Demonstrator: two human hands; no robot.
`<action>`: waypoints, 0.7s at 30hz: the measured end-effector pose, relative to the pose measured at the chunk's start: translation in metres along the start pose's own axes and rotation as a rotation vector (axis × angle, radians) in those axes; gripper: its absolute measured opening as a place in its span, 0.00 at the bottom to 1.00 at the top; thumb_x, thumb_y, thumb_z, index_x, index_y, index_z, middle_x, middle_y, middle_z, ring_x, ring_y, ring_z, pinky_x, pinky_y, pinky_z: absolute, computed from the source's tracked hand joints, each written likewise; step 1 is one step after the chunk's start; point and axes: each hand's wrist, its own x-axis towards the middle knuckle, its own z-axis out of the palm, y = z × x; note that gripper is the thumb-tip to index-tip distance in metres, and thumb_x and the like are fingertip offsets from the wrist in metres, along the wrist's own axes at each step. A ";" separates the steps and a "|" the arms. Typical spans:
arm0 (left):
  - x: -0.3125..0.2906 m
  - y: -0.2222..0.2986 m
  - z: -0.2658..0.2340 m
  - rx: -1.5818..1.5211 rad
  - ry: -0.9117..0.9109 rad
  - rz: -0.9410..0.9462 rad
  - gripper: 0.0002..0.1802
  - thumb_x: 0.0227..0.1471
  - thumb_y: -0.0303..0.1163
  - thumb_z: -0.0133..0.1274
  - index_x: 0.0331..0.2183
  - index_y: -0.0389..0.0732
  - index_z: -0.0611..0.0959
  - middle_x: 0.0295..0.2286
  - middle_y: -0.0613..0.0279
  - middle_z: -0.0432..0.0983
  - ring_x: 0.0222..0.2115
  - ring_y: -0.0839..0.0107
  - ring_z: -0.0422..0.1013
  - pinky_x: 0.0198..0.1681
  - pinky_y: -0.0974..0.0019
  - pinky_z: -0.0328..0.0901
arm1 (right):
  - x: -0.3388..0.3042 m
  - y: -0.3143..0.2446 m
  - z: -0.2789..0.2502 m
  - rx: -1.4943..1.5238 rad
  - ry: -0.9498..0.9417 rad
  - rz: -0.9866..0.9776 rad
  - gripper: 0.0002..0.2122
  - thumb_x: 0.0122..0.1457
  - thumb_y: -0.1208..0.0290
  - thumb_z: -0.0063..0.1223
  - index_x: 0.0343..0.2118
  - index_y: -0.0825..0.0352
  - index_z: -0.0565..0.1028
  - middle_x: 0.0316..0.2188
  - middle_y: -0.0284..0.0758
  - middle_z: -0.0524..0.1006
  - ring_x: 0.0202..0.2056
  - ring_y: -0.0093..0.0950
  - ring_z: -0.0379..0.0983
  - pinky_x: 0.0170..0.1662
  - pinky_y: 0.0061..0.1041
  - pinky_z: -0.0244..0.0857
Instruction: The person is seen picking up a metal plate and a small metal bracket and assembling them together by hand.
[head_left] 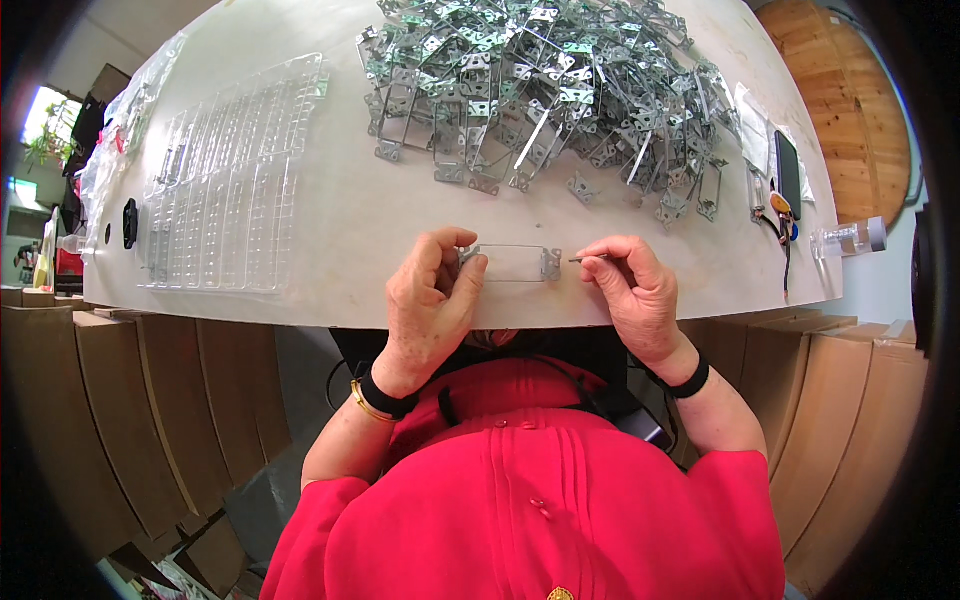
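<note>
Close to the table's front edge, my left hand [430, 300] pinches one end of a thin rectangular metal bracket frame [550, 264]. The frame has two long narrow sides and a perforated plate at its right end. My right hand [636, 298] is closed just right of that plate, with thumb and fingertips on a tiny dark pin-like piece [576, 260]. The piece points left toward the frame, with a small gap between them. Its exact kind is too small to tell. Beyond my hands rises a big heap of similar metal bracket frames [540, 90].
A clear plastic compartment tray [220, 190] lies at left beside a small black object [130, 223]. At right are a dark phone [788, 172], an orange-handled tool [781, 207] and a clear capped bottle [850, 238]. Cardboard boxes [125, 420] stand below the table on both sides.
</note>
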 end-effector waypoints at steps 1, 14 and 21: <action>-0.001 0.000 0.001 -0.019 -0.009 -0.011 0.12 0.60 0.23 0.62 0.46 0.37 0.82 0.27 0.75 0.69 0.25 0.86 0.60 0.27 0.77 0.57 | 0.000 0.000 0.000 0.001 0.007 0.001 0.04 0.69 0.77 0.60 0.43 0.67 0.77 0.33 0.28 0.80 0.33 0.16 0.75 0.39 0.17 0.71; -0.001 -0.003 0.004 -0.020 -0.017 -0.002 0.09 0.60 0.23 0.62 0.43 0.37 0.82 0.23 0.77 0.66 0.23 0.86 0.58 0.25 0.76 0.54 | 0.004 0.004 0.008 -0.029 0.014 -0.020 0.04 0.69 0.77 0.59 0.44 0.68 0.76 0.39 0.31 0.82 0.35 0.15 0.77 0.42 0.16 0.73; -0.001 -0.002 0.005 -0.008 -0.001 0.026 0.09 0.60 0.22 0.62 0.42 0.37 0.82 0.23 0.77 0.65 0.23 0.86 0.58 0.25 0.76 0.54 | 0.005 0.003 0.011 -0.060 0.060 -0.057 0.04 0.68 0.77 0.61 0.42 0.67 0.77 0.32 0.31 0.82 0.32 0.17 0.77 0.37 0.19 0.72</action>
